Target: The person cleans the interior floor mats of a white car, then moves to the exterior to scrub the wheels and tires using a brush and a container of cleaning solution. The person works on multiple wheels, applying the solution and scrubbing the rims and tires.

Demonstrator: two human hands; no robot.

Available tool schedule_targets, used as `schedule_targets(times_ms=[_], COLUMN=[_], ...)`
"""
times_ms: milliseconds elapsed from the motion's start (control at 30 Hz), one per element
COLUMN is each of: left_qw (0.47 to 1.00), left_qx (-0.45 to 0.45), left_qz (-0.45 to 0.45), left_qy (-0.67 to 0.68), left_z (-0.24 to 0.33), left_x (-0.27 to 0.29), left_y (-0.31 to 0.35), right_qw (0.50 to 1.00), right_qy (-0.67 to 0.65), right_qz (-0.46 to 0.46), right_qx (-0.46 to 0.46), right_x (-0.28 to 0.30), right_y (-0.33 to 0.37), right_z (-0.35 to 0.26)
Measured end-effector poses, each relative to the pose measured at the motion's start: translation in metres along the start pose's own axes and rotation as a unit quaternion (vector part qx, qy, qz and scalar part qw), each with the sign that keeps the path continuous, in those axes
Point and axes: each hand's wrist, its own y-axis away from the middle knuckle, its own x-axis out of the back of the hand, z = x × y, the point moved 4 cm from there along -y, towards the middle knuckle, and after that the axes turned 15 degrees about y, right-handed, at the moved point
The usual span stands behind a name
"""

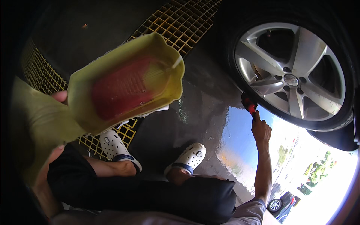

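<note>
My left hand [48,161] is closed round the narrow end of a cut-open yellowish plastic container [80,90], its fingers partly hidden behind it. Red liquid seems to lie in the container, which is tilted and held above the floor. At the right, my right hand [261,129] grips a black-and-red brush [249,103] by its handle. The brush head is against the lower left part of a black car tyre [234,80], mounted on a silver five-spoke alloy wheel [300,80].
Yellow floor grating [183,22] runs diagonally past my feet, which wear white clogs [191,157]. The dark floor [200,90] is wet and reflective beside the tyre. Another car [283,206] stands outside in bright light at the lower right.
</note>
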Motion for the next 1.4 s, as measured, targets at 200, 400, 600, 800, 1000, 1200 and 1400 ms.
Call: schedule_targets(times_ms=[200,400,600,800,1000,1200,1400], left_qw=[0.959,0.961,0.908,0.946,0.986,0.953,0.955], left_qx=[0.060,-0.190,-0.212,-0.158,-0.112,-0.163,-0.148], left_qz=[0.077,0.120,0.104,0.146,0.078,-0.025,-0.075], left_qy=[0.265,-0.162,-0.346,-0.241,-0.097,-0.253,-0.244], left_z=[-0.009,-0.001,-0.010,0.013,0.066,0.146,0.115], left_x=[-0.017,-0.015,-0.028,-0.114,-0.202,-0.349,-0.512], left_y=[-0.034,-0.019,0.007,0.102,0.222,0.300,0.345], right_qw=[0.996,0.971,0.922,0.907,0.804,0.537,0.416], right_qy=[-0.085,-0.225,-0.372,-0.394,-0.511,-0.727,-0.770], right_qz=[0.032,-0.006,-0.039,-0.148,-0.244,-0.203,-0.123], right_qx=[0.026,0.077,0.105,0.025,-0.185,-0.376,-0.468], right_x=[0.049,0.121,0.164,0.195,0.264,0.144,0.068], right_y=[-0.006,0.010,0.085,0.281,0.530,0.692,0.777], right_z=[-0.027,-0.084,-0.070,0.080,0.306,0.359,0.402])
